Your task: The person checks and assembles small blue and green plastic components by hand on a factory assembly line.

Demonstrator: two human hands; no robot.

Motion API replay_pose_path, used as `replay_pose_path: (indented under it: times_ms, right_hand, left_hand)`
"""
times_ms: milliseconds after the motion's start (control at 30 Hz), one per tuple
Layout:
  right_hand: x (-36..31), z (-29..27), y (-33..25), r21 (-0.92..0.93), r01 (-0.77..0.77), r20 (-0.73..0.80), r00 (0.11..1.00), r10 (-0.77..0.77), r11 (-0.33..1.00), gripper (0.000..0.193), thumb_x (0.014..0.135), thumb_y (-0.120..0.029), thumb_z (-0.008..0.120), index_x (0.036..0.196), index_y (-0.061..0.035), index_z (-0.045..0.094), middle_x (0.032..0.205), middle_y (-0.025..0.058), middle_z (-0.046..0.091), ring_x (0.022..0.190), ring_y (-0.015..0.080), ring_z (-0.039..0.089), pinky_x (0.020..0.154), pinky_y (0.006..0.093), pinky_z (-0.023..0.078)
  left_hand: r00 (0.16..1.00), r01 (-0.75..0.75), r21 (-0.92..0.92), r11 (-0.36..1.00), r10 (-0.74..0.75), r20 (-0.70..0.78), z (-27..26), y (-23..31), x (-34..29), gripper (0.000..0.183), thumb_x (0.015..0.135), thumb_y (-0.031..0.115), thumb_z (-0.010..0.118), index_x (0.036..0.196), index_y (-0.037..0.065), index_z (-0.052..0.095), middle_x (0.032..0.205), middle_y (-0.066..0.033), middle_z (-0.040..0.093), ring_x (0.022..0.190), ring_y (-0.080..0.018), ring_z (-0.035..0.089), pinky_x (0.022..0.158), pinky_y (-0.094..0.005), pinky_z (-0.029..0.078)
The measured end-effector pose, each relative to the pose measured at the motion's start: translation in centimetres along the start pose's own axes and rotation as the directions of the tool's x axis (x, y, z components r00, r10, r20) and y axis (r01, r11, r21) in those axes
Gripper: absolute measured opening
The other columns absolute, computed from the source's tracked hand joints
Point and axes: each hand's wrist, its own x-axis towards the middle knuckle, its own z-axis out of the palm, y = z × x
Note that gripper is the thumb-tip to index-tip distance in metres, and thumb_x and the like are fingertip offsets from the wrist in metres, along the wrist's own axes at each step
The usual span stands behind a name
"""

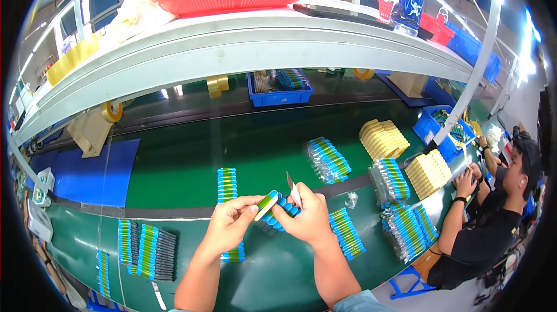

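Observation:
Near the front edge of the green bench, my left hand [232,224] pinches the end of a small blue, green and cream handle-like piece [266,204]. Close beside it, my right hand [306,213] is closed on a thin pointed blade [291,182] with a pale part at its base. Its thumb also presses on a bundle of blue-and-green handle-like pieces [283,203] between my hands. A column of similar pieces [227,184] lies just beyond my left hand and partly under it. To the right of my right wrist is another row [347,234].
Stacked handle-like pieces [152,251] and a white-handled knife [158,296] lie at left. Bagged bundles [329,160] and cream stacks [383,140] stand at right, near a blue bin [444,129]. A shelf [243,51] spans overhead. A co-worker [484,213] sits at right.

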Motion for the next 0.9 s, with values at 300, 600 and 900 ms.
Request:
replay_pose_path:
  times_ms: [300,600,900]
  right_hand:
    - [-0.1,0.9,-0.3,0.024,0.02,-0.065,0.998,-0.019,1.0,0.031,0.076,-0.019,0.08,0.075,-0.0059,0.052,0.058,0.0107,0.06,0.051,0.0301,0.064,0.049,0.0375,0.049]
    - [0.1,1.8,0.3,-0.03,0.162,-0.216,0.962,-0.165,0.986,0.056,0.072,-0.016,0.093,0.085,-0.0078,0.039,0.078,0.0102,0.065,0.077,0.0178,0.063,0.065,0.0293,0.048]
    - [-0.5,2.9,-0.4,0.108,0.347,-0.235,0.919,-0.315,0.932,0.056,0.074,0.004,0.085,0.087,-0.0098,0.033,0.099,0.018,0.075,0.087,0.0225,0.068,0.074,0.0298,0.053]
  left_hand:
    - [0.994,-0.086,0.179,0.98,0.097,-0.051,1.9,1.8,-0.8,0.031,0.091,0.0,0.07,0.122,-0.004,0.068,0.112,-0.0129,0.075,0.103,-0.0152,0.07,0.093,-0.0306,0.056]
    - [0.964,-0.16,-0.036,0.987,0.148,-0.222,0.7,0.7,-0.5,0.016,0.092,-0.008,0.067,0.108,-0.007,0.068,0.104,-0.0134,0.073,0.095,-0.0156,0.071,0.087,-0.0282,0.057]
    - [0.974,-0.091,-0.01,0.996,0.087,-0.208,0.3,0.1,-0.5,0.028,0.085,-0.012,0.071,0.111,-0.006,0.067,0.105,-0.0122,0.072,0.098,-0.0158,0.07,0.089,-0.0294,0.057]
